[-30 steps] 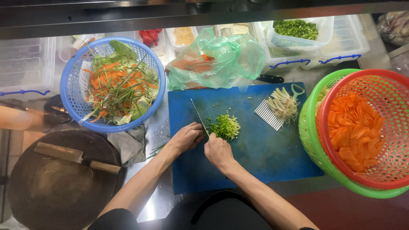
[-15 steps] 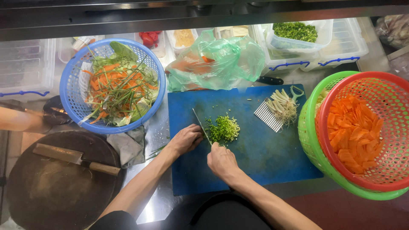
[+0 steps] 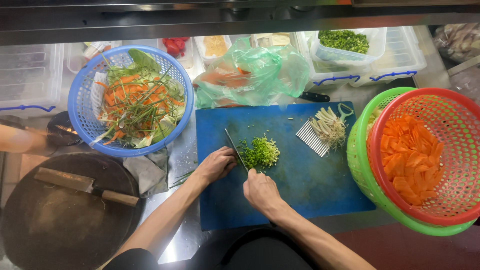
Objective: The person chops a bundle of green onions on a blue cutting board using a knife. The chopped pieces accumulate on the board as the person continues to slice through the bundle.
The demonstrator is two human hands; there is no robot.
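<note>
My right hand (image 3: 260,192) grips the handle of a knife (image 3: 235,148), whose blade lies slanted on the blue cutting board (image 3: 320,190). Just right of the blade sits a small pile of chopped green herbs (image 3: 260,152). My left hand (image 3: 215,165) rests with curled fingers on the board, against the left side of the blade, and I see nothing in it. A bunch of pale root ends (image 3: 327,125) lies on a white ridged scraper (image 3: 309,139) at the board's far right.
A blue basket (image 3: 80,107) of vegetable scraps stands left. Right is a red basket (image 3: 450,107) of carrot slices inside a green basket (image 3: 360,170). A green plastic bag (image 3: 260,70), plastic tubs, and a dark round block (image 3: 45,225) with a cleaver (image 3: 85,185) surround the board. Another person's arm (image 3: 17,140) shows far left.
My right hand has drawn back slightly towards me with the knife. The left hand and the herb pile have stayed about where they were.
</note>
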